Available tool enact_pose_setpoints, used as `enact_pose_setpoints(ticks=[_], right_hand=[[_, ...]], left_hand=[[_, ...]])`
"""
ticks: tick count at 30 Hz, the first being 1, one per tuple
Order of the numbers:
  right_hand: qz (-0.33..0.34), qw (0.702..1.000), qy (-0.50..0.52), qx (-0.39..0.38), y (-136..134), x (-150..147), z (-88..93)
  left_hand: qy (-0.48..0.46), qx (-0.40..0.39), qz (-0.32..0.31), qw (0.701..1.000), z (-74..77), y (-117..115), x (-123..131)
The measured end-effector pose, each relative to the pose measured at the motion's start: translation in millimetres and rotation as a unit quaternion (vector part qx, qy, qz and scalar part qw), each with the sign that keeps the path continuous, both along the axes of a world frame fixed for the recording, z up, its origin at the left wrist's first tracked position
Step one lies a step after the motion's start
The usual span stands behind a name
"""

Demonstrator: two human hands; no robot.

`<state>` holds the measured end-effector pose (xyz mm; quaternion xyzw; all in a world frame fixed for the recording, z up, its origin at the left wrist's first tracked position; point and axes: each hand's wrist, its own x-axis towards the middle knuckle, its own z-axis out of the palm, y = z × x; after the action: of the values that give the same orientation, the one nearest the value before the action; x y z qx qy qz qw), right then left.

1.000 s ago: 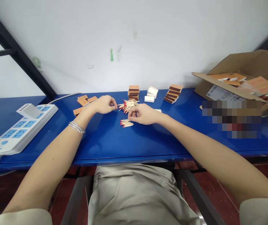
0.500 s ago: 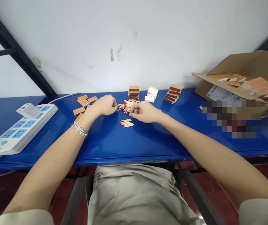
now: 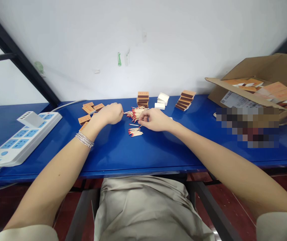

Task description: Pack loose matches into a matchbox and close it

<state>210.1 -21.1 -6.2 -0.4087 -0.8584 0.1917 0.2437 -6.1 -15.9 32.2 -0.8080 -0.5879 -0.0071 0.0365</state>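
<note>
A loose pile of red-tipped matches [image 3: 135, 113] lies on the blue table between my hands. At its left edge my left hand [image 3: 113, 113] is closed, and the pale end of a match shows at its fingertips. My right hand [image 3: 155, 119] reaches in from the right with thumb and forefinger pinched on a match whose red tip points down. Just below, a smaller row of matches [image 3: 135, 132] lies roughly parallel, heads to the left. One single match [image 3: 133, 125] rests slightly above that row.
Behind the pile stand stacked matchboxes [image 3: 142, 97], white box trays [image 3: 162, 99] and another leaning matchbox stack [image 3: 185, 99]. More matchboxes [image 3: 84, 119] lie beside my left forearm. A power strip [image 3: 28, 137] is at left, an open carton [image 3: 246, 97] of boxes at right.
A single match now lies above the small row, beneath my right hand. A match tip now shows under my right fingers. My left hand has shifted slightly left, its fingers closer together.
</note>
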Motion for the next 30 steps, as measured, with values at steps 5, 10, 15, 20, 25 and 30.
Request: enact_pose_setpoints(ticks=[5, 10, 15, 20, 25, 30], right_hand=[[-0.004, 1.0, -0.026, -0.004, 3.1, 6.3, 5.0], [0.003, 0.994, -0.103, -0.021, 5.5, 13.9, 11.0], [0.008, 0.993, -0.121, -0.011, 2.6, 11.8, 11.1], [-0.001, 0.995, -0.104, 0.006, 0.3, 8.7, 9.0], [0.045, 0.998, -0.039, 0.033, -6.5, -1.6, 2.7], [0.057, 0.997, -0.026, 0.044, -8.5, -6.6, -2.1]], left_hand=[[-0.031, 0.02, 0.022, 0.999, 10.4, -7.9, 7.2], [-0.021, 0.034, 0.013, 0.999, 11.1, -8.6, 10.5], [-0.035, 0.037, 0.012, 0.999, 9.1, -8.3, 9.0], [-0.057, 0.039, 0.005, 0.998, 7.3, -8.0, 8.0], [-0.057, 0.032, -0.003, 0.998, 6.6, -7.2, 8.0], [-0.052, 0.038, -0.012, 0.998, 4.7, -5.6, 6.7]])
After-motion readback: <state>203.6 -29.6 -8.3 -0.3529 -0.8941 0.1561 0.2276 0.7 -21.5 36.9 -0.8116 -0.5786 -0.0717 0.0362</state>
